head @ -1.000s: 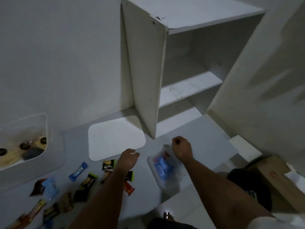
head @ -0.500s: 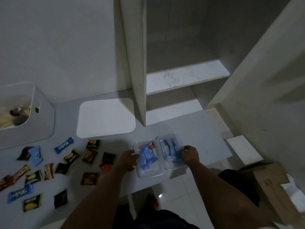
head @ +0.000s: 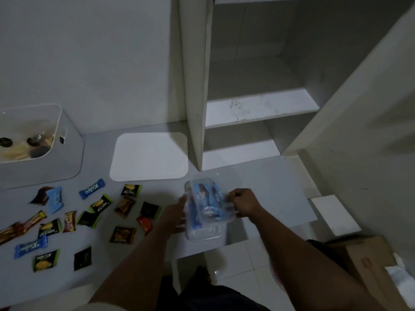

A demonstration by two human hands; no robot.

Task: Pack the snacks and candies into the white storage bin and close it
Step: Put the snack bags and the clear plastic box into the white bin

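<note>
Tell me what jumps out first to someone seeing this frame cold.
Both hands meet at the table's near edge on a clear plastic box of blue packets: the left hand lies flat against its side, the right hand has a curled grip on its other side. Left of them, bright snack packets lie scattered over the grey table. Behind these stand the open white storage bin, already holding some items, and its flat white lid beside it.

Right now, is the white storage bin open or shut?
Open. The white bin has no cover, snacks show inside, and its flat white lid lies beside it on the table.
</note>
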